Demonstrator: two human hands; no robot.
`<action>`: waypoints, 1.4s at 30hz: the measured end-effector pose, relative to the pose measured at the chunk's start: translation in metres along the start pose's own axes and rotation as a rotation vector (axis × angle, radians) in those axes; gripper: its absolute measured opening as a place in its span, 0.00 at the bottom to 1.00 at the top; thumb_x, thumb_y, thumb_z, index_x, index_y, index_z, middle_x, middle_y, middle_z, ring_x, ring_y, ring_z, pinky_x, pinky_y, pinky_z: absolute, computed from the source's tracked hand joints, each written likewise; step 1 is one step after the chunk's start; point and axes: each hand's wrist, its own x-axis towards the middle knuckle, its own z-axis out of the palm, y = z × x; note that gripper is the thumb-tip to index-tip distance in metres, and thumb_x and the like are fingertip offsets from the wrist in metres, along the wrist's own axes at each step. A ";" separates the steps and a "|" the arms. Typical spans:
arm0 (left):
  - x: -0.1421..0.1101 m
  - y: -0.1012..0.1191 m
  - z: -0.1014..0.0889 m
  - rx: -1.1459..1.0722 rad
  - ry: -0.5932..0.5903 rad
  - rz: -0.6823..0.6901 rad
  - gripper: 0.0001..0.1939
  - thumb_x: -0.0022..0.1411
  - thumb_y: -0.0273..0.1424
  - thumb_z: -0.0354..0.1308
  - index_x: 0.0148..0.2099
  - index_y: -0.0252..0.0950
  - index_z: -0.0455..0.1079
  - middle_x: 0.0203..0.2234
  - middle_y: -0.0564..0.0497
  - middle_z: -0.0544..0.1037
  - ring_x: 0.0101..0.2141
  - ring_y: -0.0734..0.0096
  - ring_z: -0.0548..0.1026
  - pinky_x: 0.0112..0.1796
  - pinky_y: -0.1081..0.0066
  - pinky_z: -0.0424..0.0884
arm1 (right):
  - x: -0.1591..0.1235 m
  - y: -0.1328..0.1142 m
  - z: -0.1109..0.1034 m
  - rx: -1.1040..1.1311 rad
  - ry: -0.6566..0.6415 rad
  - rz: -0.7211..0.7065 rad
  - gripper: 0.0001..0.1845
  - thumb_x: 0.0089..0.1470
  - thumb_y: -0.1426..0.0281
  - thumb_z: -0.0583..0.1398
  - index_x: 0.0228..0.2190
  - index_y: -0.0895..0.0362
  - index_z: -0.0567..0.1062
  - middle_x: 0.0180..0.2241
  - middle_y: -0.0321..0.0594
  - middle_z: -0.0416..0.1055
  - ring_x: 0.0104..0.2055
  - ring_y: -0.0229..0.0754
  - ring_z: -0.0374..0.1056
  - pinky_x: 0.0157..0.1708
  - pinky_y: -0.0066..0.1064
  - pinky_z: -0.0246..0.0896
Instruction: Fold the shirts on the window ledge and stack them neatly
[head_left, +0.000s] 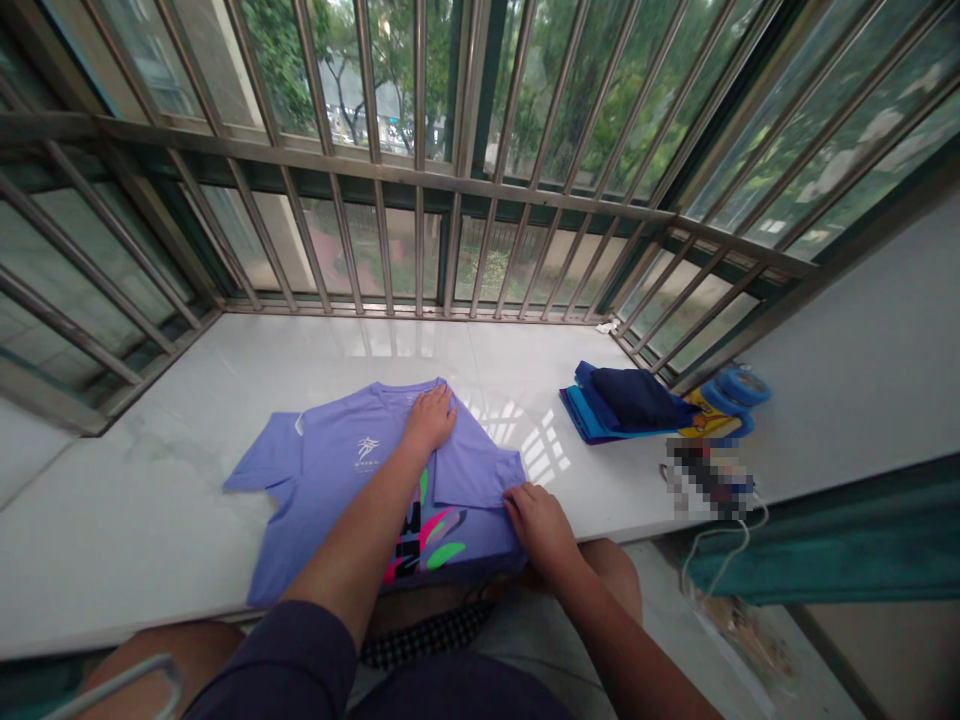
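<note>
A lavender T-shirt [330,440] lies spread on the white ledge in front of me, collar toward the window. Its right-hand side is folded inward, so that sleeve lies over the body, and part of a pink, green and black print shows below the fold. My left hand [431,415] rests flat on the shirt beside the collar, fingers stretched out. With fingers closed, my right hand [541,525] pinches the folded part at the sleeve's edge, near the front of the ledge. The shirt's lower hem hangs near the ledge's front edge.
A stack of folded dark and bright blue clothes [630,400] sits at the right of the white ledge [172,380]. Beside it are a blue and yellow container [727,400] and a blurred-out item with a white cord [720,550]. Metal window bars [450,190] enclose the back.
</note>
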 end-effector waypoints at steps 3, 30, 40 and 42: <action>0.000 0.000 0.000 -0.004 0.003 -0.001 0.31 0.76 0.38 0.46 0.76 0.33 0.65 0.75 0.38 0.64 0.74 0.51 0.63 0.74 0.49 0.55 | -0.006 0.001 0.003 0.077 -0.024 -0.004 0.20 0.74 0.65 0.52 0.52 0.50 0.82 0.49 0.47 0.83 0.51 0.51 0.78 0.52 0.37 0.69; 0.000 0.005 -0.010 -0.073 0.047 0.014 0.30 0.75 0.38 0.50 0.75 0.36 0.66 0.72 0.41 0.70 0.71 0.56 0.67 0.72 0.53 0.59 | 0.080 -0.058 0.044 0.012 0.132 -0.123 0.40 0.74 0.56 0.52 0.78 0.62 0.53 0.79 0.56 0.43 0.81 0.61 0.40 0.76 0.63 0.39; -0.137 -0.120 -0.114 0.147 0.356 -0.823 0.27 0.73 0.41 0.52 0.64 0.26 0.71 0.59 0.24 0.75 0.60 0.34 0.73 0.56 0.39 0.75 | 0.082 -0.048 0.051 0.009 0.063 -0.074 0.39 0.75 0.53 0.50 0.77 0.59 0.55 0.80 0.50 0.44 0.82 0.57 0.40 0.77 0.60 0.34; -0.170 -0.147 -0.127 0.204 0.282 -0.990 0.31 0.68 0.49 0.58 0.60 0.28 0.73 0.58 0.23 0.76 0.59 0.30 0.74 0.52 0.40 0.77 | 0.078 -0.041 0.051 0.000 0.068 -0.059 0.39 0.75 0.53 0.50 0.77 0.59 0.55 0.79 0.51 0.45 0.82 0.57 0.41 0.77 0.59 0.33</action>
